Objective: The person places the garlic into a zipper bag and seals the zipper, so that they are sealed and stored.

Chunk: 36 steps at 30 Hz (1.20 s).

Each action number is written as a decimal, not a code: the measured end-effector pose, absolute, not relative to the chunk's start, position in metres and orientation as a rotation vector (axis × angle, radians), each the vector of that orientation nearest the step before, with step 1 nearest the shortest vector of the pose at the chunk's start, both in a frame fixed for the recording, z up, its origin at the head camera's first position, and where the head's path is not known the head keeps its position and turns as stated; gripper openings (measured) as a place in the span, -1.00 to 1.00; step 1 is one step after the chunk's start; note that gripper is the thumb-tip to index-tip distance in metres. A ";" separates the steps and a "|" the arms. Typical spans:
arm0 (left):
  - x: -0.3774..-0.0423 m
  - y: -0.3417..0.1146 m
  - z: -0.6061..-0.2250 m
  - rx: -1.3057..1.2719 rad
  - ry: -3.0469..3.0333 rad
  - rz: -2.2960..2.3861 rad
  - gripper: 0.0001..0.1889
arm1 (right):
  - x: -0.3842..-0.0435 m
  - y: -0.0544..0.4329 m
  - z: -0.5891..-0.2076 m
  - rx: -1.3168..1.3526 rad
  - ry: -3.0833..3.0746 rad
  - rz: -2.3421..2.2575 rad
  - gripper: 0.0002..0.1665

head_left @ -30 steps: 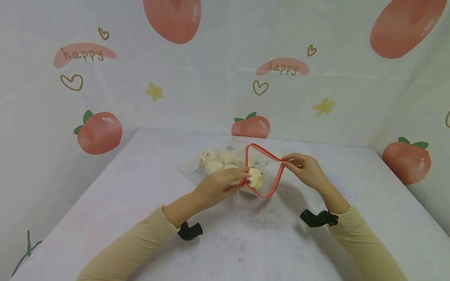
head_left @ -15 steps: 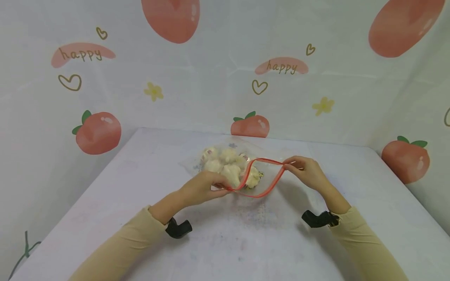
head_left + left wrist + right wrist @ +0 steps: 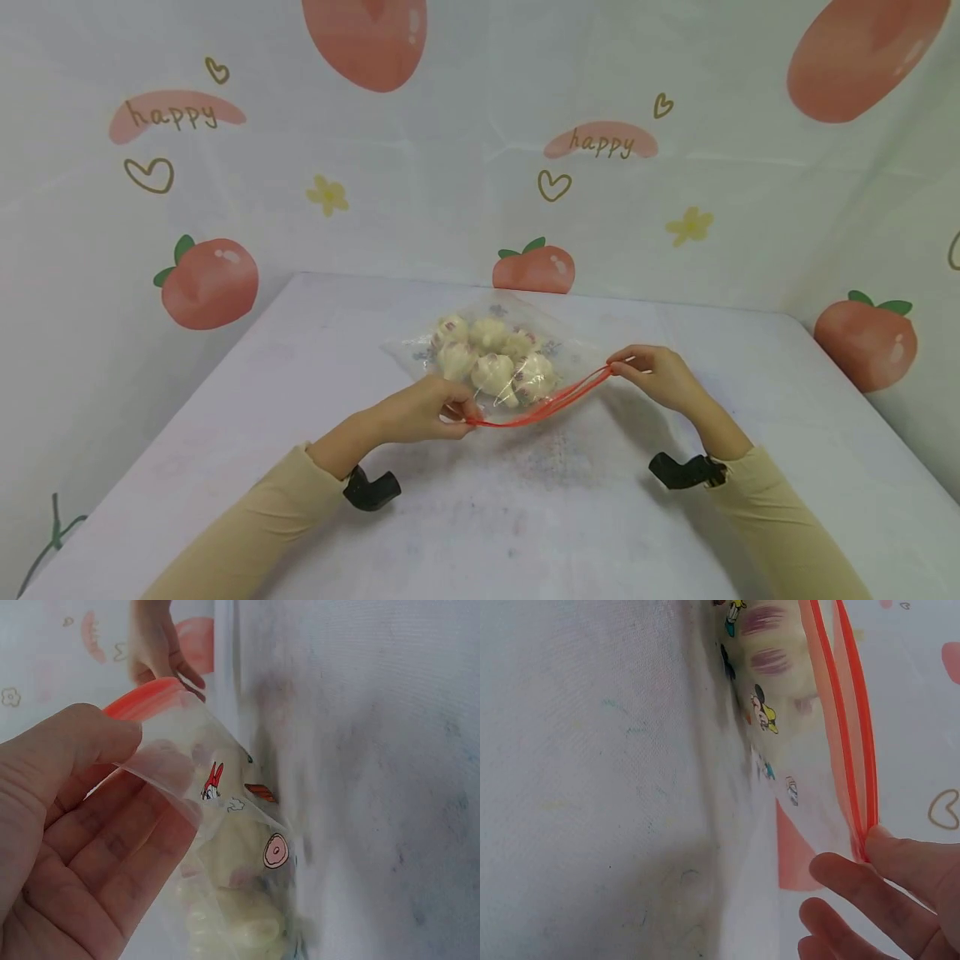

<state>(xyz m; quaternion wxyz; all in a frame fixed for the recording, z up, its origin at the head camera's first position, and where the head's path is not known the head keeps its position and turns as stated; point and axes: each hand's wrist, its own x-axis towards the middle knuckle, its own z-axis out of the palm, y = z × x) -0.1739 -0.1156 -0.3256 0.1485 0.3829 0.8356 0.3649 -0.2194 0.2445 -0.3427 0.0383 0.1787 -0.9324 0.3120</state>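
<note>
A clear zip bag [image 3: 570, 337] with a red zip edge [image 3: 551, 407] and small cartoon prints lies on the table. Several garlic bulbs [image 3: 492, 373], whitish with purple streaks, are inside it. My left hand [image 3: 423, 410] pinches the left end of the red edge between thumb and fingers. At the other end, my right hand [image 3: 660, 377] pinches the corner of the edge with thumb and index finger. Between the hands the edge sags, its two sides lying close together. In the right wrist view the two red strips [image 3: 844, 727] run slightly apart.
The white table [image 3: 480, 525] reaches back to a wall cloth [image 3: 435, 150] printed with fruit, hearts and "happy". Black camera mounts [image 3: 371, 489] sit at both wrists. A thin green cord [image 3: 56, 537] hangs at the left edge.
My left hand has moved left and toward me, from the bag's mouth to its left corner. The wide red opening has drawn nearly flat. The right hand has dropped slightly, still pinching.
</note>
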 end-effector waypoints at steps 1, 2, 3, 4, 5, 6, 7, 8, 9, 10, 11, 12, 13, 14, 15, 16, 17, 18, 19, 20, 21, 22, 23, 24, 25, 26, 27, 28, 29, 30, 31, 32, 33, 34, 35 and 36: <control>-0.174 -0.116 -0.326 1.098 2.399 1.045 -0.96 | -0.219 0.245 -0.343 0.541 -2.873 0.964 -0.80; -0.175 -0.116 -0.327 1.093 2.390 1.044 -0.96 | -0.219 0.245 -0.343 0.531 -2.886 0.965 -0.79; -0.176 -0.116 -0.328 1.087 2.382 1.044 -0.97 | -0.219 0.245 -0.344 0.519 -2.899 0.968 -0.78; -0.176 -0.116 -0.329 1.082 2.374 1.044 -0.97 | -0.219 0.245 -0.344 0.511 -2.910 0.968 -0.78; -0.177 -0.116 -0.330 1.079 2.365 1.045 -0.96 | -0.219 0.245 -0.344 0.500 -2.921 0.973 -0.77; -0.177 -0.116 -0.331 1.077 2.358 1.042 -0.96 | -0.219 0.245 -0.344 0.491 -2.931 0.978 -0.76; -0.177 -0.116 -0.332 1.078 2.352 1.039 -0.96 | -0.219 0.245 -0.344 0.486 -2.938 0.979 -0.76; -0.178 -0.116 -0.333 1.080 2.347 1.033 -0.96 | -0.219 0.245 -0.344 0.482 -2.944 0.982 -0.75; -0.178 -0.115 -0.334 1.080 2.344 1.028 -0.96 | -0.219 0.245 -0.344 0.478 -2.950 0.994 -0.75; -0.178 -0.115 -0.335 1.086 2.343 1.018 -0.96 | -0.218 0.245 -0.344 0.474 -2.954 1.006 -0.74; -0.178 -0.114 -0.335 1.089 2.343 1.009 -0.96 | -0.218 0.245 -0.345 0.466 -2.962 1.020 -0.74; -0.178 -0.114 -0.336 1.092 2.343 0.999 -0.96 | -0.218 0.244 -0.345 0.459 -2.969 1.032 -0.73; -0.178 -0.114 -0.336 1.096 2.341 0.992 -0.95 | -0.218 0.244 -0.345 0.452 -2.974 1.043 -0.73; -0.178 -0.114 -0.336 1.110 2.340 0.983 -0.94 | -0.218 0.244 -0.345 0.445 -2.981 1.054 -0.72; -0.178 -0.113 -0.336 1.113 2.338 0.978 -0.93 | -0.218 0.244 -0.345 0.439 -2.987 1.062 -0.72; -0.177 -0.113 -0.336 1.117 2.335 0.970 -0.92 | -0.218 0.244 -0.345 0.434 -2.992 1.066 -0.72; -0.177 -0.113 -0.337 1.118 2.330 0.966 -0.92 | -0.218 0.244 -0.345 0.430 -2.998 1.068 -0.72; -0.177 -0.113 -0.338 1.121 2.326 0.960 -0.91 | -0.218 0.244 -0.346 0.426 -2.998 1.072 -0.72; -0.178 -0.113 -0.339 1.122 2.321 0.957 -0.90 | -0.218 0.244 -0.346 0.426 -3.000 1.074 -0.71; -0.178 -0.113 -0.340 1.121 2.317 0.952 -0.90 | -0.219 0.243 -0.347 0.422 -3.002 1.078 -0.71; -0.178 -0.113 -0.340 1.110 2.311 0.952 -0.89 | -0.219 0.243 -0.347 0.420 -3.001 1.085 -0.71; -0.178 -0.113 -0.341 1.107 2.305 0.952 -0.89 | -0.219 0.243 -0.348 0.414 -3.001 1.093 -0.70; -0.178 -0.113 -0.341 1.103 2.302 0.951 -0.89 | -0.219 0.243 -0.348 0.408 -2.999 1.099 -0.69; -0.179 -0.112 -0.341 1.103 2.300 0.948 -0.89 | -0.219 0.242 -0.348 0.398 -2.995 1.108 -0.68; -0.179 -0.112 -0.341 1.103 2.299 0.944 -0.89 | -0.219 0.241 -0.348 0.384 -2.992 1.120 -0.66; -0.179 -0.111 -0.340 1.102 2.297 0.938 -0.89 | -0.218 0.240 -0.348 0.359 -2.989 1.134 -0.64; -0.179 -0.111 -0.340 1.104 2.297 0.931 -0.89 | -0.218 0.239 -0.347 0.336 -2.984 1.149 -0.62; -0.179 -0.110 -0.339 1.106 2.296 0.923 -0.89 | -0.218 0.237 -0.347 0.306 -2.979 1.165 -0.60; -0.179 -0.110 -0.339 1.107 2.297 0.913 -0.90 | -0.218 0.235 -0.346 0.275 -2.973 1.180 -0.59; -0.179 -0.109 -0.338 1.109 2.294 0.906 -0.90 | -0.217 0.233 -0.346 0.244 -2.965 1.203 -0.57; -0.179 -0.109 -0.338 1.108 2.291 0.900 -0.90 | -0.217 0.231 -0.345 0.214 -2.956 1.224 -0.56; -0.179 -0.108 -0.338 1.106 2.286 0.897 -0.91 | -0.216 0.229 -0.345 0.190 -2.945 1.246 -0.55; -0.179 -0.107 -0.337 1.111 2.283 0.891 -0.92 | -0.216 0.228 -0.345 0.174 -2.932 1.274 -0.55; -0.179 -0.107 -0.337 1.112 2.278 0.891 -0.93 | -0.216 0.226 -0.345 0.157 -2.918 1.298 -0.55; -0.179 -0.106 -0.337 1.113 2.273 0.890 -0.94 | -0.216 0.225 -0.345 0.148 -2.904 1.323 -0.56; -0.178 -0.106 -0.336 1.112 2.267 0.892 -0.95 | -0.216 0.224 -0.345 0.144 -2.888 1.354 -0.56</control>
